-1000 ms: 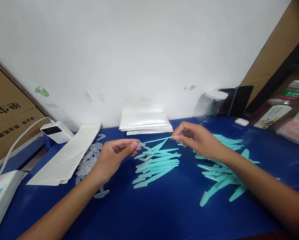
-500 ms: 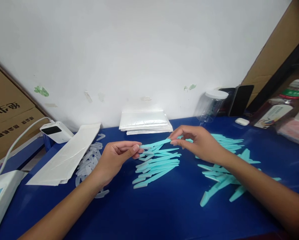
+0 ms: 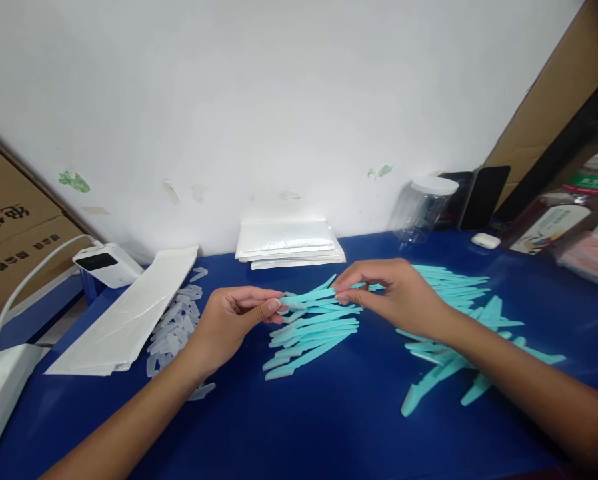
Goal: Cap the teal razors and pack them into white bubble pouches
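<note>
Between my two hands is a teal eyebrow razor (image 3: 309,297), stretched above a row of similar razors (image 3: 311,343) lying side by side on the blue table. The thumb and fingers of my left hand (image 3: 236,319) pinch its left end, so that end is partly hidden. At the other end, my right hand (image 3: 386,287) pinches it between thumb and fingertips. More teal razors (image 3: 443,363) lie loosely piled under and beside my right forearm. Left of my left wrist is a heap of clear plastic blade caps (image 3: 176,327), partly covered by the arm.
White envelopes (image 3: 123,320) lie at left beside a white device (image 3: 107,265) with a cable. A stack of padded envelopes (image 3: 286,239) rests against the wall. At back right stand a clear jar (image 3: 421,213), a dark phone (image 3: 485,198), an earbud case (image 3: 485,241) and a bottle (image 3: 553,217).
My right hand has moved slightly down and left with the razor, which now hangs lower, close over the row. My left hand keeps its pinch, nearly in place. The view has shifted slightly.
</note>
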Demonstrator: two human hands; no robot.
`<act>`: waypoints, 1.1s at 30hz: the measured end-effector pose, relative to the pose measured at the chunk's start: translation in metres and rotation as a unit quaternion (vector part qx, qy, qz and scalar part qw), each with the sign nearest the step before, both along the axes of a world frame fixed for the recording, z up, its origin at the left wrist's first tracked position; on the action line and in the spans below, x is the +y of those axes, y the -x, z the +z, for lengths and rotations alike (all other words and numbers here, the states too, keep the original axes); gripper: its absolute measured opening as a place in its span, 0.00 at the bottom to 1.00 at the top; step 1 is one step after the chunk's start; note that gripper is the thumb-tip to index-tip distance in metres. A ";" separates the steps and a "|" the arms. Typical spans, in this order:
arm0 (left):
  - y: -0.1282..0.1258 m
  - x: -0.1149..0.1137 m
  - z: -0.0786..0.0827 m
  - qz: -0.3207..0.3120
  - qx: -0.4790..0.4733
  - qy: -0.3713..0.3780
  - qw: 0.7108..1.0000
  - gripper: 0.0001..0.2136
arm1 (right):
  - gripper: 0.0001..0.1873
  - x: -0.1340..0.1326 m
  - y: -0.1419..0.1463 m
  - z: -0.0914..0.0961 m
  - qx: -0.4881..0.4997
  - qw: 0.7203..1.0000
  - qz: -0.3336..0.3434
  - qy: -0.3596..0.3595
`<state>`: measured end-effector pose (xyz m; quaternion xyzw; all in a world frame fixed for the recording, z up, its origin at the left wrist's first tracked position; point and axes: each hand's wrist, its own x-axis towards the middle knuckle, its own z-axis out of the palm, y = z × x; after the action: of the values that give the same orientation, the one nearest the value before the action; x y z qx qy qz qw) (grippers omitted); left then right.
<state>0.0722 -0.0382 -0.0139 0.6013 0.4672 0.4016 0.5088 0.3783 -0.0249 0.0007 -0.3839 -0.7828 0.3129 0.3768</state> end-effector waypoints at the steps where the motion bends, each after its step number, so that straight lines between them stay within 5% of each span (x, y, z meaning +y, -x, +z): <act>1: -0.001 0.000 0.000 0.001 0.001 -0.002 1.000 0.13 | 0.04 0.000 0.000 0.000 -0.002 1.000 0.000 0.000; 10: -0.002 -0.001 0.001 -0.002 0.027 -0.036 0.999 0.12 | 0.04 0.002 -0.001 -0.002 -0.018 0.999 0.014 -0.029; 21: -0.002 -0.004 -0.005 0.005 0.217 -0.168 0.962 0.09 | 0.05 0.008 -0.003 -0.010 -0.111 0.992 0.035 -0.050; 33: 0.002 -0.003 -0.009 0.006 0.233 -0.190 0.954 0.07 | 0.06 0.009 -0.004 -0.010 -0.122 0.991 0.033 -0.052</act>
<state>0.0705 -0.0411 -0.0227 0.7610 0.4914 0.3345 0.2598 0.3827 -0.0156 -0.0093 -0.3725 -0.8504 0.2353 0.2876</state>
